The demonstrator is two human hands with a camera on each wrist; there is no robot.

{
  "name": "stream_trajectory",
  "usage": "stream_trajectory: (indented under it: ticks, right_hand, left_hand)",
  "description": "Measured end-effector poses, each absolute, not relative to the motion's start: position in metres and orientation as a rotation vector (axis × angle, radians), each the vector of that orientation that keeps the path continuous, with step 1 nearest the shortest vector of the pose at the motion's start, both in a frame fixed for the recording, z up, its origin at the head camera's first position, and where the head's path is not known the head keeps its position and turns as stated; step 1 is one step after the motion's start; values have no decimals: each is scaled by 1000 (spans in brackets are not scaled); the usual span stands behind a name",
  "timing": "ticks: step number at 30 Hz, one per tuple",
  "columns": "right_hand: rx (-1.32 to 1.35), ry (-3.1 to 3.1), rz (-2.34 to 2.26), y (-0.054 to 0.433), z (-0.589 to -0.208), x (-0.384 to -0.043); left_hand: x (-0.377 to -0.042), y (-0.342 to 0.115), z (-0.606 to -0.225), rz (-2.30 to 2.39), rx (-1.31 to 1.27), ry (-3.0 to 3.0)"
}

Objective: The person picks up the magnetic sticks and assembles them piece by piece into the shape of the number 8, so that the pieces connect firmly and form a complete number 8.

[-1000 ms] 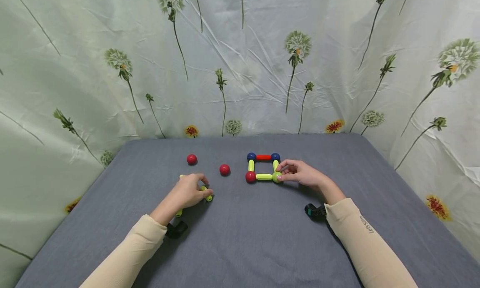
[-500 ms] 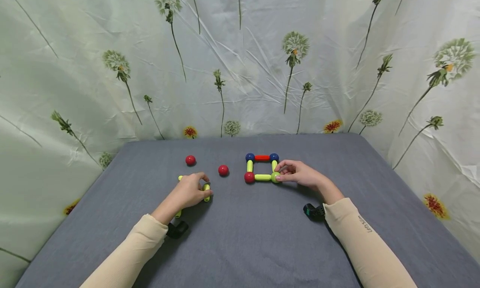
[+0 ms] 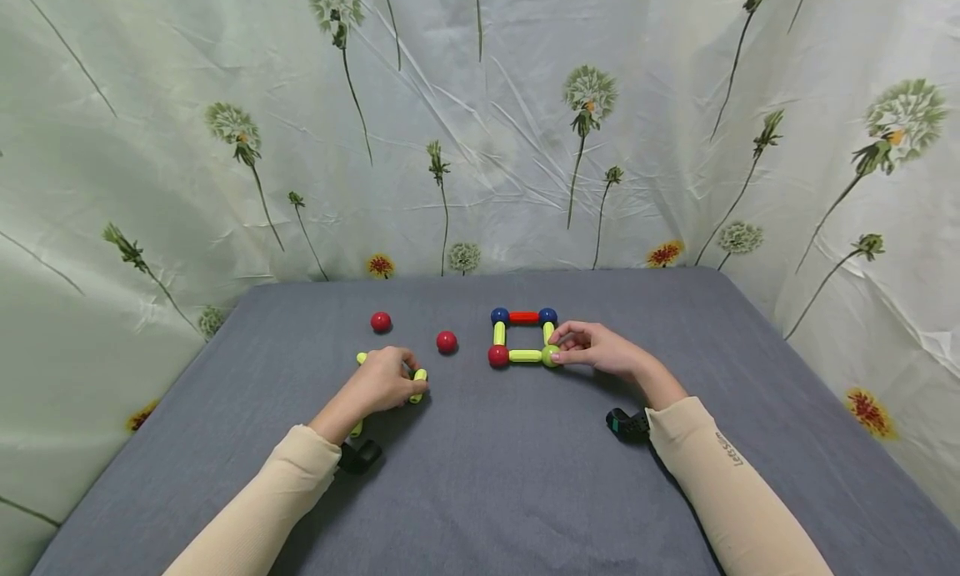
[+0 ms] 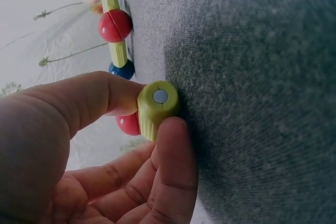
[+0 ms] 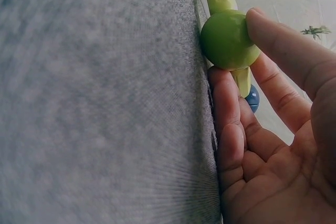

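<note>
Between thumb and finger, my left hand point(image 3: 382, 380) pinches a yellow-green magnetic rod point(image 3: 417, 386); the left wrist view shows the grey magnet point(image 4: 160, 96) in its end. Parts of other yellow-green rods show beside this hand, one rod point(image 3: 362, 358) beyond it and another rod point(image 3: 356, 429) under the wrist, both partly hidden. My right hand point(image 3: 603, 348) holds a green ball point(image 5: 226, 40), the near right corner of a square lying on the table. A red ball point(image 3: 498, 356) and two blue balls point(image 3: 500, 315) form its other corners. One red rod point(image 3: 523, 318) and yellow-green rods point(image 3: 525, 356) join them.
Two loose red balls lie left of the square, one ball point(image 3: 446, 342) nearer and the other ball point(image 3: 381, 322) farther back. Grey cloth point(image 3: 480, 476) covers the table, and a flowered curtain point(image 3: 495, 142) hangs behind it. Black wrist devices point(image 3: 628, 426) sit under both forearms.
The rod in my left hand has turned between the fingers, its far end swinging to the right. My right hand stays on the green ball, and the square has kept its shape.
</note>
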State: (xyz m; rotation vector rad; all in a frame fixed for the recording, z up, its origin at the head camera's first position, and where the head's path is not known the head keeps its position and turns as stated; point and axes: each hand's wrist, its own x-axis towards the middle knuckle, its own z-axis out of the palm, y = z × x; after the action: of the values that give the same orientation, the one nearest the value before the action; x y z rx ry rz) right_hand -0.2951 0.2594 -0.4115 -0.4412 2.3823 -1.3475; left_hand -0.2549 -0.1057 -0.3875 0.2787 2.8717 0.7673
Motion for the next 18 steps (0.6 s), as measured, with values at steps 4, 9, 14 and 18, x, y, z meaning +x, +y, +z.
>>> stream_trajectory:
  ticks: [4,9,14,18]
  right_hand:
    - [-430,2400,-1324,258,-412,-296]
    - [-420,2419,-1307,257,-413,-295]
    - [-415,2419,-1308,256,-412,-295]
    - [-430,2413,-1307,257,-411,-295]
  left_hand:
    - [-257,-106,-389,779,259,2861]
    - [-259,-104,-389,837,262,2830]
    - [-259,-98,-389,976,240,2757]
    - [-259,-92,-388,1098,220,2700]
